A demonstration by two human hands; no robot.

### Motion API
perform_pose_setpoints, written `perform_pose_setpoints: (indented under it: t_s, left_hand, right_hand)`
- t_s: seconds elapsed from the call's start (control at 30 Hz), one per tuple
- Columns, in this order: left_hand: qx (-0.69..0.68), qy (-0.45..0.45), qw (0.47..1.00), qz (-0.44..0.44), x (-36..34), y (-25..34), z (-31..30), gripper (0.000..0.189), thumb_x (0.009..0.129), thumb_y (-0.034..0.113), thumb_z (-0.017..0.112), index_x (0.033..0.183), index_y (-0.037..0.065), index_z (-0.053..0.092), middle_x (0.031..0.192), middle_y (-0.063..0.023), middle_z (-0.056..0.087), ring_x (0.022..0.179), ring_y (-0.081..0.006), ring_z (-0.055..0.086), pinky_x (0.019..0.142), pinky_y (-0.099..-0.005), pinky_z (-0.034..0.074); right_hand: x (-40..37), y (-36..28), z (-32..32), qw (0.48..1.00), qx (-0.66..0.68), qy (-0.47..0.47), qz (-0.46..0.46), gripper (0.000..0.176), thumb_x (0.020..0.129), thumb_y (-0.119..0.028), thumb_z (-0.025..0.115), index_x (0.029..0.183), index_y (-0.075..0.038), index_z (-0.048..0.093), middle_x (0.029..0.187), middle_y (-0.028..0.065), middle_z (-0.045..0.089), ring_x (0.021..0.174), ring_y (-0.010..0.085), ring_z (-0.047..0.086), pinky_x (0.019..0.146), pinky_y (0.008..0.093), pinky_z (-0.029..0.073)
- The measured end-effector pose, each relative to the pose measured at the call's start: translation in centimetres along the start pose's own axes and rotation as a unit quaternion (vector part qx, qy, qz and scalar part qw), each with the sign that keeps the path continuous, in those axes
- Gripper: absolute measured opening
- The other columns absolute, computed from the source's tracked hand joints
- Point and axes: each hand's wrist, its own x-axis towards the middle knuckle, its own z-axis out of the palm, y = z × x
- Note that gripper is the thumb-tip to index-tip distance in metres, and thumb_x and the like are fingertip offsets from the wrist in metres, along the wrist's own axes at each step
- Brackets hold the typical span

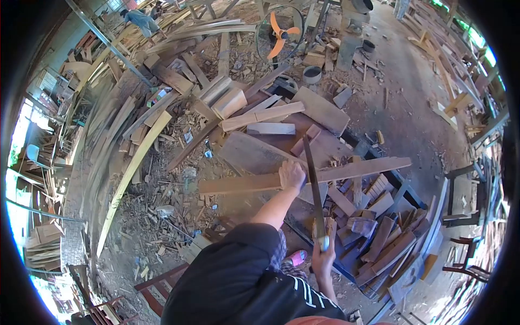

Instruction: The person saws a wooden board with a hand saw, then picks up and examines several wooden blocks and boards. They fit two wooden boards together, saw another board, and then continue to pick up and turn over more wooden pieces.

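Observation:
A long brown board (360, 169) lies crosswise in front of me over other timber. My left hand (292, 175) is closed over its middle, with the fingers curled at the far edge. My right hand (323, 254), nearer my body, is wrapped around the handle of a handsaw (314, 187). The saw's long dark blade points away from me and crosses the board just right of my left hand. Beneath the board is a wide, flat wooden slab (254, 151).
Cut blocks (387, 244) are heaped at the right. Beyond the board lie more planks (265, 115) and a fan with orange blades (279, 35). A curved pale strip (132, 179) lies left among wood chips. Another person (142, 23) is at the far upper left.

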Motion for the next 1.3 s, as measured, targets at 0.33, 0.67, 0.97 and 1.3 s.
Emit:
perform_pose_setpoints:
  t_s: [0.33, 0.67, 0.97, 1.3]
  left_hand:
    - [0.016, -0.010, 1.000, -0.003, 0.3, -0.2, 0.3, 0.029, 0.087, 0.022, 0.046, 0.084, 0.008, 0.070, 0.097, -0.0077, 0.065, 0.097, -0.0228, 0.057, 0.081, -0.0387, 0.045]
    - [0.019, 0.059, 0.984, 0.169, -1.0, 0.7, -2.5, 0.022, 0.088, 0.032, 0.055, 0.084, 0.011, 0.059, 0.094, -0.0101, 0.059, 0.092, -0.0344, 0.055, 0.076, -0.0480, 0.044]
    - [-0.112, -0.032, 0.950, 0.289, 0.1, -0.9, -1.8, 0.027, 0.085, 0.034, 0.061, 0.096, 0.010, 0.059, 0.096, -0.0126, 0.055, 0.094, -0.0345, 0.053, 0.079, -0.0478, 0.043]
    - [-0.080, -0.144, 0.904, 0.394, 0.3, -1.2, -3.5, 0.052, 0.084, 0.039, 0.063, 0.127, 0.014, 0.048, 0.120, -0.0130, 0.049, 0.114, -0.0360, 0.045, 0.094, -0.0492, 0.036]
  right_hand:
    - [-2.6, 4.0, 0.0, 0.999, -0.028, -0.012, 0.041, 0.017, 0.088, -0.013, 0.062, 0.092, 0.000, 0.052, 0.068, 0.0214, 0.058, 0.060, 0.0308, 0.063, 0.055, 0.0394, 0.047]
    - [-9.0, 4.2, -7.3, 0.961, -0.114, 0.206, 0.142, 0.017, 0.088, -0.017, 0.064, 0.089, -0.004, 0.053, 0.067, 0.0178, 0.053, 0.057, 0.0317, 0.055, 0.054, 0.0395, 0.043]
    - [-2.3, 10.5, -8.4, 0.880, -0.278, 0.367, 0.120, 0.029, 0.085, -0.027, 0.069, 0.096, -0.006, 0.052, 0.079, 0.0179, 0.056, 0.070, 0.0375, 0.059, 0.059, 0.0431, 0.045]
    - [0.3, 13.5, -8.6, 0.825, -0.460, 0.263, 0.197, 0.064, 0.068, -0.029, 0.077, 0.122, -0.013, 0.046, 0.106, 0.0107, 0.049, 0.101, 0.0303, 0.049, 0.081, 0.0427, 0.036]
